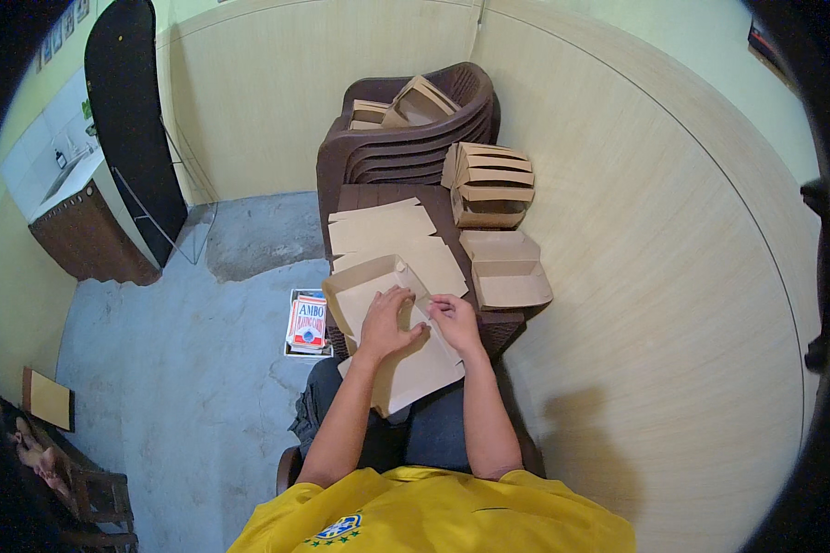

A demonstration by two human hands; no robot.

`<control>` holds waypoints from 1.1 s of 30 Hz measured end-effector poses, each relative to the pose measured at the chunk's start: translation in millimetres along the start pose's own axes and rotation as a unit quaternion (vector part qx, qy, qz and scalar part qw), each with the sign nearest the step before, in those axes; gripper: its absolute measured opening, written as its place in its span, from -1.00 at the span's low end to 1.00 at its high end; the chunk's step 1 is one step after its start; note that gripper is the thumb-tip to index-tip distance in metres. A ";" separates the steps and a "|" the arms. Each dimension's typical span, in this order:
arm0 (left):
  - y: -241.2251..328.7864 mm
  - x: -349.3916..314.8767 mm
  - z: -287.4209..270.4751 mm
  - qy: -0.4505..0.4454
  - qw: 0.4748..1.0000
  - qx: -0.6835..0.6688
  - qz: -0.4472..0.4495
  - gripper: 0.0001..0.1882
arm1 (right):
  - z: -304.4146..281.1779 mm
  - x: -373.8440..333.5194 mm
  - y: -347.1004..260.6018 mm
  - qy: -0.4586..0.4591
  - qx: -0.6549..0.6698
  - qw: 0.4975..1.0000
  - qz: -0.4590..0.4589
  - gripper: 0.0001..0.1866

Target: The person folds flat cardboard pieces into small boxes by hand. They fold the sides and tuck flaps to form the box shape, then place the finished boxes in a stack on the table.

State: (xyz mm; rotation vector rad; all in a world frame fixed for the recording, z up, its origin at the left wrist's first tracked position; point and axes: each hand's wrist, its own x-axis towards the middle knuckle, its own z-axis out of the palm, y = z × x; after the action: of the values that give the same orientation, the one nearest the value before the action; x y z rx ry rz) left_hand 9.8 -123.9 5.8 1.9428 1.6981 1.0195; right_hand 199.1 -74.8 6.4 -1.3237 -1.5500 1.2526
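A partly folded brown cardboard box (410, 375) rests over my lap and the edge of a brown woven seat, its far walls raised and its near panel lying flat. Inside it, my left hand (389, 324) presses with the thumb and fingers apart. At the right side of the box, my right hand (456, 323) is closed, pinching the side wall near a fold. Just beyond lie flat cardboard blanks (383, 226), partly overlapped by the box.
Stacked brown plastic chairs (406, 147) stand ahead, with folded boxes (422, 101) on top. At right are several nested boxes (495, 180) and an open box (512, 284), close to the wood-panel wall (655, 276). A white container of card packs (308, 323) sits on the left floor.
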 end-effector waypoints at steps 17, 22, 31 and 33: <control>13.6 -7.7 4.4 0.141 0.961 -0.180 -0.154 -0.81 | 26.8 0.4 -6.0 0.053 0.213 0.973 0.075 -0.88; 11.0 2.8 3.9 0.139 0.913 -0.315 -0.219 -0.82 | 31.1 -1.4 -6.8 0.066 0.202 0.977 -0.033 -0.88; 7.5 10.9 -5.5 0.077 0.876 -0.430 -0.205 -0.81 | 29.5 4.6 -1.6 0.033 -0.067 0.989 -0.127 -0.83; 8.4 11.1 -5.6 0.063 0.868 -0.448 -0.205 -0.81 | 30.2 2.1 -5.9 0.071 -0.112 0.969 -0.210 -0.82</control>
State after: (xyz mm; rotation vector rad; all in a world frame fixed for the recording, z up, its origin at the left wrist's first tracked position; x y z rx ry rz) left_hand 11.8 -116.0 18.4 0.8941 1.2390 1.4221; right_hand 168.6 -79.1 4.2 -1.1108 -1.7889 0.7212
